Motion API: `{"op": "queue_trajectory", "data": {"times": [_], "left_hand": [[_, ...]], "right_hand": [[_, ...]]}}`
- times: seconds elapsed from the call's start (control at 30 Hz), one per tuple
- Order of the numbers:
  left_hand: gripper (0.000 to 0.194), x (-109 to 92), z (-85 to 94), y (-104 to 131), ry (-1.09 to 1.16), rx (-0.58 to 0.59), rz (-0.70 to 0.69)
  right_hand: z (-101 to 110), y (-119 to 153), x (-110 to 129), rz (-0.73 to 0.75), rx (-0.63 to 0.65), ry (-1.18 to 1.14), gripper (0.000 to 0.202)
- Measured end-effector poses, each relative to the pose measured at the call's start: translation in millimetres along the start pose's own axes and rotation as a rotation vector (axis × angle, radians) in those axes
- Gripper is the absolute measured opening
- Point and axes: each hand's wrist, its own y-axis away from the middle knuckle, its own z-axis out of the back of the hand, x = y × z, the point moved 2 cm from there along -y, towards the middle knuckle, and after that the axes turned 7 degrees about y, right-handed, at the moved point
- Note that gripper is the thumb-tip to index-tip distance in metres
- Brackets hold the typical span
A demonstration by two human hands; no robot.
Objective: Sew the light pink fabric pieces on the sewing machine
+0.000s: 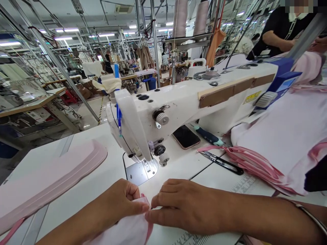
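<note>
My left hand (pixel 127 200) is closed on the edge of a pale pink cloth piece (pixel 127 228), its thumb pressed on top. Along the cloth's right edge runs a darker pink strip. My right hand (pixel 176 206) meets that same edge, with thumb and forefinger pinched at the strip. Both hands are just in front of the sewing machine's (pixel 178 98) metal needle plate (pixel 141 171). The cloth lies short of the presser foot, not under it. My fingers partly hide the held edge.
Left lies a flat pink fabric panel (pixel 58 173). Under the machine arm are a phone (pixel 186 136) and a dark-handled tool (pixel 208 135). Black thread snips (pixel 222 162) lie beside bundled pink strips (pixel 255 163) and a fabric pile (pixel 288 126). A co-worker (pixel 281 34) is behind, right.
</note>
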Motion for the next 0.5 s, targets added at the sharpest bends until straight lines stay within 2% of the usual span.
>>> {"op": "queue_trajectory", "data": {"times": [0.37,0.5], "left_hand": [[0.04,-7.1,1.5,-0.2,0.019,0.039,0.019],[0.041,-8.4,2.6,1.3,0.013,0.039,0.029]], "right_hand": [[-0.8,-3.2,-0.4,0.025,0.081,0.032,0.023],[-2.1,-2.6,0.2,0.016,0.053,0.026,0.022]]}}
